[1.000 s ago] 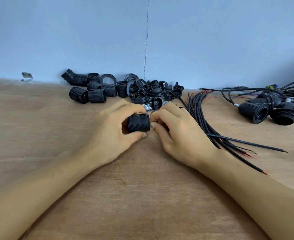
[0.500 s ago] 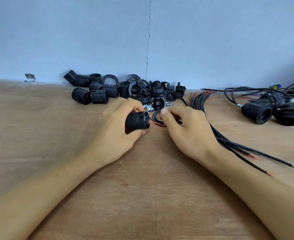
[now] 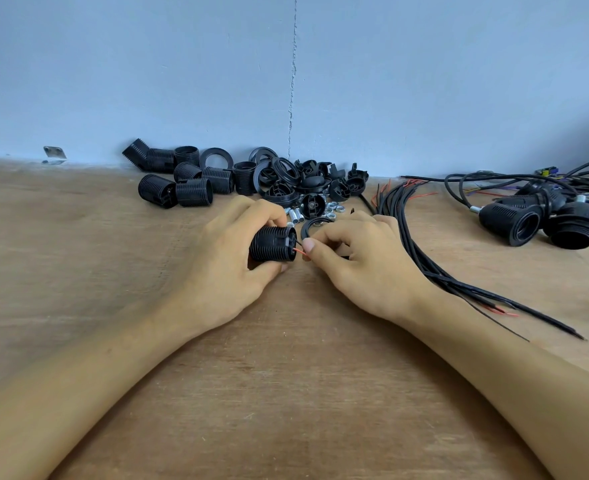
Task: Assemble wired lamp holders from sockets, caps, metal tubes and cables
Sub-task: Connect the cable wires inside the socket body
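**A:** Where's the socket (image 3: pixel 273 244)?

**B:** At mid-table, just above the wood. The left hand (image 3: pixel 227 268) grips it, fingers curled over the top and thumb underneath. It's black plastic, a short cylinder ribbed with fine threads all round.

**A:** Which way does it lie?

**B:** On its side, long axis running left to right and roughly level. Its closed end faces right, and a thin red wire (image 3: pixel 298 251) comes out there beside a black one.

**A:** And the other hand?

**B:** The right hand (image 3: pixel 366 268) pinches the red wire's end between thumb and forefinger, close to the socket. The other fingers are curled; what lies under them is hidden.

**A:** Any lettering?

**B:** Too small to read.

**A:** Around it?

**B:** A flat black ring (image 3: pixel 312 224) lies just behind the fingertips. Beyond it are shiny metal tubes (image 3: pixel 296 216) and nuts (image 3: pixel 334 207), then a heap of black parts (image 3: pixel 237 178) against the pale blue wall (image 3: pixel 147 71). A sheaf of black cables (image 3: pixel 402 220) with bared red tips passes under the right wrist. The finished holders (image 3: pixel 515 225) lie far right on the scuffed plywood table (image 3: pixel 286 393).
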{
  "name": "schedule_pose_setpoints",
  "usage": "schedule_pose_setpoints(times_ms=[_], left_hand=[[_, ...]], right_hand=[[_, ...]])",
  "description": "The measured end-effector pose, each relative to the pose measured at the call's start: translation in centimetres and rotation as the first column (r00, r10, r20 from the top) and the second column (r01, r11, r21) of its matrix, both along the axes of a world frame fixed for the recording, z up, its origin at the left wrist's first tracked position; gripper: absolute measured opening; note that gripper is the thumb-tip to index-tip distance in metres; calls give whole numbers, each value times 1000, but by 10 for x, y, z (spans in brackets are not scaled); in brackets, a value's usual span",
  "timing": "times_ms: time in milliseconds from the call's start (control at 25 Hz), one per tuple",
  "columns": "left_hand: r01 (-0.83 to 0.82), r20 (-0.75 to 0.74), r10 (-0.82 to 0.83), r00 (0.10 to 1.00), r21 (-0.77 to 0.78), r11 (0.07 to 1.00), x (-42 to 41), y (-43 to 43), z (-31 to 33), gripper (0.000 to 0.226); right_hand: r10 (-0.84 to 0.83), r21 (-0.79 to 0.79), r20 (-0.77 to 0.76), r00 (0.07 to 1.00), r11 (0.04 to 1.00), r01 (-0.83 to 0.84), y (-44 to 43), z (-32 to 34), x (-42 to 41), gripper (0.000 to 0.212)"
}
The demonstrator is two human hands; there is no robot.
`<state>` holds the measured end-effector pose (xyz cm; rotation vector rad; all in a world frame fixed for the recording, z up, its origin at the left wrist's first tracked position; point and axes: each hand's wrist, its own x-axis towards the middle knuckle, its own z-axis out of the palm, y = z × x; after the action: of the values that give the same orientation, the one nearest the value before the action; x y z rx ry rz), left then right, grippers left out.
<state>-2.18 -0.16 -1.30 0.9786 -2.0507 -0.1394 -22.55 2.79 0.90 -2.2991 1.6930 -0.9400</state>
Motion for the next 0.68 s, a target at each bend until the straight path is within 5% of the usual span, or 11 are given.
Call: schedule_pose_setpoints(times_ms=[680], left_hand=[[-10,-47,13,999,65,998,-1,0,1,55]], right_hand=[[73,-111,180,981,992,-53,7,4,7,6]])
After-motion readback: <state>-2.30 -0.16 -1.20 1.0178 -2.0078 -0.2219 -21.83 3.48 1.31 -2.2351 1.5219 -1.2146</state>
